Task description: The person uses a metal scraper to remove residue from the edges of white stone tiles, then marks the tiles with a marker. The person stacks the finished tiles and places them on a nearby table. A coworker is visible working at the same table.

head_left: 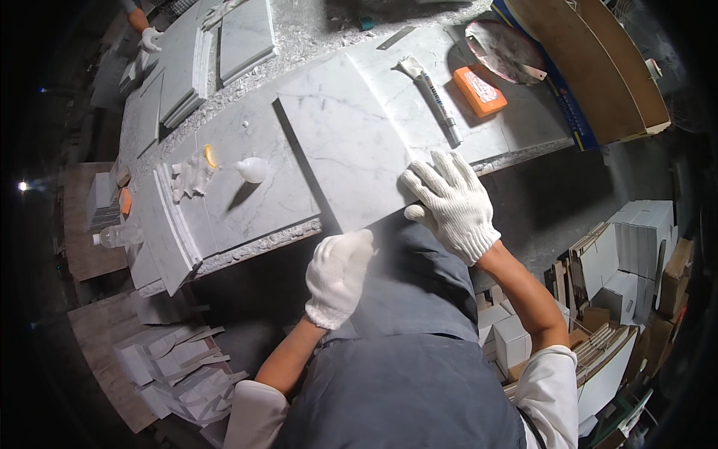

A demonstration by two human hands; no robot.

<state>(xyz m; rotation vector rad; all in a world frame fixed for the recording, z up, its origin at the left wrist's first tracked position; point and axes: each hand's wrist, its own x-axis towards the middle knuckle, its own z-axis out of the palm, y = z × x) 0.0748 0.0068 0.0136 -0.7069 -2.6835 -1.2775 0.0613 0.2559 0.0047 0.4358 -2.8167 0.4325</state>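
Note:
A grey-veined white marble tile (340, 135) lies in front of me, its near end jutting past the front of the worktable. My right hand (452, 203), in a white knitted glove, rests on its near right corner with the fingers spread. At the near left corner is my left hand (339, 277), gloved too and closed, its fingertips turned in by the tile's edge. What it grips, if anything, is hidden, and its finger end looks slightly blurred. Right of the tile lie a marker-like tube (434, 101) and an orange block (480, 91).
Left of the tile are a small white bulb-shaped bottle (253, 170), a crumpled glove (193, 178), leaning tiles (173, 232) and a clear bottle (120, 236). A round dusty dish (506, 51) and a cardboard box (591, 67) stand far right. Another person's gloved hand (151, 40) shows far left.

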